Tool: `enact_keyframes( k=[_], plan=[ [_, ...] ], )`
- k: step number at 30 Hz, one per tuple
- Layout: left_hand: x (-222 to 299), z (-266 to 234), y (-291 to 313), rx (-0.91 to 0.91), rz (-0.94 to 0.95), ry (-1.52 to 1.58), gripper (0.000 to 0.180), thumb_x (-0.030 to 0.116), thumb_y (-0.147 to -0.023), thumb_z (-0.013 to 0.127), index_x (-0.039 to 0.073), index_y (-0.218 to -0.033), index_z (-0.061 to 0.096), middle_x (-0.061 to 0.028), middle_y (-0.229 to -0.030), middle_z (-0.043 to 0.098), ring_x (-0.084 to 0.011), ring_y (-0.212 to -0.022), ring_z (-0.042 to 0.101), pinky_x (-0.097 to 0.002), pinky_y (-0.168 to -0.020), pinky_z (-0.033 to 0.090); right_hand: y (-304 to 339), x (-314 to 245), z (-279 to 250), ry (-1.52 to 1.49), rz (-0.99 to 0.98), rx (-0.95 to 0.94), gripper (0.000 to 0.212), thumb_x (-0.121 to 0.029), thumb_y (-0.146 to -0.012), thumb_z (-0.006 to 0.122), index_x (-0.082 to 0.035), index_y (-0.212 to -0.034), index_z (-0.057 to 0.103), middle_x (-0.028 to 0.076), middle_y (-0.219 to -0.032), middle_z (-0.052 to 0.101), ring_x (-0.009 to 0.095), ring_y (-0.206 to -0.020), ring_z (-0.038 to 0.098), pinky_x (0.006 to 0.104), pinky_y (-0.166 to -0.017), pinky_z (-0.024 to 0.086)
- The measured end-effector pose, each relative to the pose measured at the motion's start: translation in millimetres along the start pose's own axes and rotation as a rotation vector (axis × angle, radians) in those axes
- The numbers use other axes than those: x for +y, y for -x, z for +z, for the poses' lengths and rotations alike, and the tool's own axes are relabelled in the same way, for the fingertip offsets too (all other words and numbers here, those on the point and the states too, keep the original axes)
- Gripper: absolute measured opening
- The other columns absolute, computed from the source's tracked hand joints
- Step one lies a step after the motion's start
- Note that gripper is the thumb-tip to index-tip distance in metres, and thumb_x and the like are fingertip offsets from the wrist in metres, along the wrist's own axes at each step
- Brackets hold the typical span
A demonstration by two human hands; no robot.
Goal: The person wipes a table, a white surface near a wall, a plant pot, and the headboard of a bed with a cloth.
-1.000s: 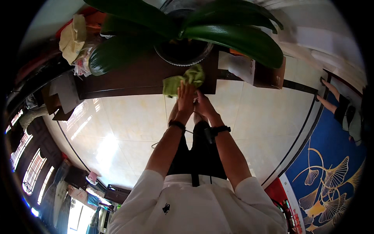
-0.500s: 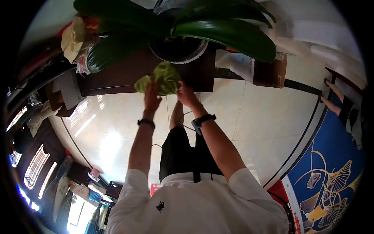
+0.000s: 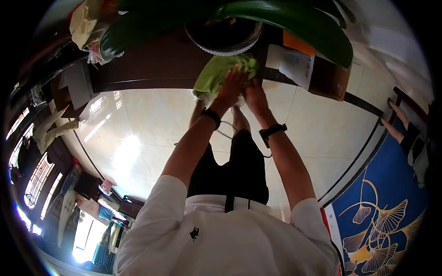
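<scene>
A yellow-green cloth [image 3: 209,78] lies spread along the front edge of a dark wooden tabletop [image 3: 142,69], just below a potted plant. My left hand [image 3: 232,87] rests on the cloth with its fingers stretched forward over it. Beside it, my right hand [image 3: 255,96] has its fingers curled at the cloth's right edge; its fingertips are partly hidden. The plant's round pot [image 3: 225,43] has a pale ribbed rim, and broad dark green leaves [image 3: 294,27] hang out over both sides. Each wrist wears a black band.
An open cardboard box [image 3: 329,80] stands right of the table, and a grey box [image 3: 78,85] at its left. Bags [image 3: 85,25] crowd the far left. A blue panel with gold leaf patterns [image 3: 386,202] fills the right; another person's legs [image 3: 398,119] show there. Pale tiles [image 3: 156,119] cover the floor.
Both hands and the cloth have moved right along the table edge, to below the pot. The bunched cloth is now flatter and wider. The view has shifted slightly.
</scene>
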State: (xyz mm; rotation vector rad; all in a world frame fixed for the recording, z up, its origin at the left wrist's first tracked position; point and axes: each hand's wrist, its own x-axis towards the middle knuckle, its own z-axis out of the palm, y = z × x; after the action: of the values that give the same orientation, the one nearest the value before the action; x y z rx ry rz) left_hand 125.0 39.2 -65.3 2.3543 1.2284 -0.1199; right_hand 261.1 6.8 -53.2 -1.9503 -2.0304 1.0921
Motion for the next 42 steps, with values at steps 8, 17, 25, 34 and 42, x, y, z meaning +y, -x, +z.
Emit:
enact_keyframes(
  k=[8, 17, 25, 34, 42],
  plan=[
    [-32.7, -9.1, 5.0, 0.075, 0.134, 0.264, 0.067, 0.005, -0.077, 0.063, 0.005, -0.141, 0.042, -0.0147, -0.147, 0.039, -0.0333, -0.145, 0.019, -0.0493, -0.117, 0.022, -8.5, -22.4, 21.0, 0.041, -0.003, 0.096, 0.041, 0.000, -0.084, 0.056, 0.010, -0.123, 0.047, 0.032, -0.122, 0.048, 0.048, -0.100, 0.057, 0.0501, -0.084, 0.052],
    [-196.8, -39.5, 122.3, 0.057, 0.124, 0.381, 0.074, -0.007, -0.072, 0.058, 0.022, -0.139, 0.047, -0.0090, -0.146, 0.043, -0.0268, -0.144, 0.026, -0.0442, -0.115, 0.027, -51.4, -135.5, 101.3, 0.566, 0.263, 0.130, 0.064, -0.020, -0.069, 0.078, 0.004, -0.121, 0.052, 0.025, -0.119, 0.050, 0.043, -0.115, 0.045, 0.0522, -0.092, 0.041],
    [-355.6, -70.9, 234.2, 0.243, -0.268, 0.297, 0.079, -0.002, -0.066, 0.072, 0.017, -0.138, 0.046, -0.0151, -0.144, 0.041, -0.0403, -0.136, 0.032, -0.0478, -0.113, 0.030, -133.1, -342.0, 191.8, 0.408, 0.124, 0.135, 0.067, -0.011, -0.085, 0.052, 0.006, -0.145, 0.026, 0.037, -0.145, 0.021, 0.061, -0.134, 0.018, 0.0696, -0.107, 0.018],
    [-396.7, -54.1, 288.1, 0.648, -0.864, 0.455, 0.067, 0.000, -0.074, 0.070, 0.005, -0.133, 0.040, -0.0200, -0.146, 0.031, -0.0443, -0.126, 0.039, -0.0513, -0.104, 0.039, -167.5, -368.0, 232.8, 0.319, -0.605, 0.174, 0.062, -0.010, -0.082, 0.059, -0.026, -0.141, 0.046, 0.011, -0.141, 0.043, 0.037, -0.129, 0.042, 0.0508, -0.104, 0.038],
    [-305.0, 54.5, 200.0, 0.818, -0.933, 1.717, 0.032, 0.002, -0.078, 0.064, 0.004, -0.109, 0.054, -0.0115, -0.108, 0.057, -0.0253, -0.103, 0.055, -0.0402, -0.089, 0.047, -117.0, -265.0, 175.8, 0.435, -0.393, 0.182, 0.032, -0.012, -0.080, 0.061, -0.019, -0.111, 0.055, 0.006, -0.101, 0.052, 0.028, -0.096, 0.054, 0.0423, -0.073, 0.051]
  ],
)
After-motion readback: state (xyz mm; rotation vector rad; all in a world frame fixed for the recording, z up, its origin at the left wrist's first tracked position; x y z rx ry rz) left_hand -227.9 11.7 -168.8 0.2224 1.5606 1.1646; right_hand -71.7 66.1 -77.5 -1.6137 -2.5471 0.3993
